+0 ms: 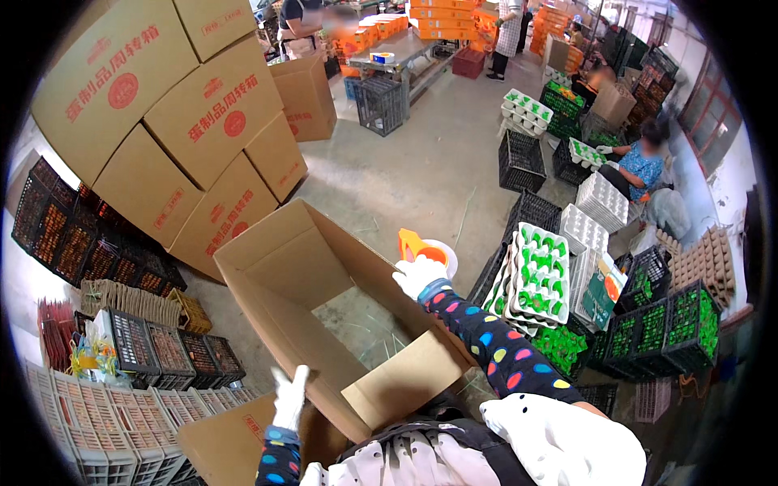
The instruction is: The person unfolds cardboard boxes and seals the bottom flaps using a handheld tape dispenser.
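Before me stands a large cardboard carton (pixel 267 310) with its top open. Concrete floor and a few loose strands show through its open bottom. One short flap (pixel 404 383) is folded inward at the end nearest me. My right hand (pixel 420 276), in a white glove, grips an orange tape dispenser (pixel 413 242) with a roll of tape, over the carton's right edge. At the left wall my left hand (pixel 290 395), also gloved, has its fingers apart and holds nothing; whether it touches the cardboard is unclear. Another cardboard flap (pixel 231 443) spreads out below it.
Printed cartons (pixel 213 115) are stacked high at the left, above black crates (pixel 67 237). Egg trays with green-wrapped items (pixel 543 273) and crates (pixel 690 328) line the right. A seated person (pixel 643 167) handles a tray. Farther back is a metal table (pixel 407 54).
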{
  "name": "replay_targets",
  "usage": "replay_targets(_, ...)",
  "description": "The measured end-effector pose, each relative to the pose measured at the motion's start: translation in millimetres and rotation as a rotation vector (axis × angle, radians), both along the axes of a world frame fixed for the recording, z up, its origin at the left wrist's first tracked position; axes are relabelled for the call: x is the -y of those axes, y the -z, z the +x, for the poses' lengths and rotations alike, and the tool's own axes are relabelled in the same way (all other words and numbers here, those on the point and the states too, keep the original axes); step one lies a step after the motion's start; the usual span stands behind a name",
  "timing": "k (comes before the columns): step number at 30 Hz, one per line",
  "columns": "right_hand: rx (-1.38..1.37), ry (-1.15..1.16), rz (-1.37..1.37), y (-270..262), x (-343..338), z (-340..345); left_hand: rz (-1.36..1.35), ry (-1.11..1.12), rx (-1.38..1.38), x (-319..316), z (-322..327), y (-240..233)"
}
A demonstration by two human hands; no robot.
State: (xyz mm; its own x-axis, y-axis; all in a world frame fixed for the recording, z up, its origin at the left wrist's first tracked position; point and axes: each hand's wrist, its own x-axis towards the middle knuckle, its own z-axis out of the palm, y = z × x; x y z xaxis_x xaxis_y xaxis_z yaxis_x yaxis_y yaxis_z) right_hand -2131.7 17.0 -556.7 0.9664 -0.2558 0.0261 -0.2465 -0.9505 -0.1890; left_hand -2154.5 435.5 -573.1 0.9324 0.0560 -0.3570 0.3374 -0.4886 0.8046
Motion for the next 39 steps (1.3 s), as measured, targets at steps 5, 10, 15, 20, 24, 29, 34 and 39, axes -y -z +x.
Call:
replay_targets(5,-0.046,-0.028,0.102,-7.4,20.6,7.1,-0.539,0.042,-0.574,35.9,-26.0,29.8)
replay_targets(10,0.031,-0.132,-0.037,-16.3,59.1,37.9,-0.834,-0.064,-0.741,113.8,-61.2,27.6)
replay_targets(15,0.216,-0.447,-0.333,16.5,67.2,20.8,-0.798,-0.220,-0.880,160.6,-140.6,24.9)
replay_targets(20,0.115,-0.270,-0.022,29.0,57.6,-3.1,-0.414,0.112,-0.990,136.4,-146.3,-39.3)
replay_targets(24,0.085,-0.257,-0.040,16.3,33.5,-3.6,-0.259,0.634,-0.975,84.2,-119.0,-59.8)
replay_targets(29,0.068,-0.215,-0.049,24.1,49.1,-5.4,0.147,0.620,0.097,32.2,5.3,-99.1)
replay_targets(34,0.029,-0.231,-0.027,7.4,28.3,1.3,0.880,0.247,0.603,-77.1,166.2,-29.5)
replay_targets(39,0.001,-0.176,-0.041,15.5,39.3,-1.9,0.921,0.552,0.041,-33.1,181.3,-27.8)
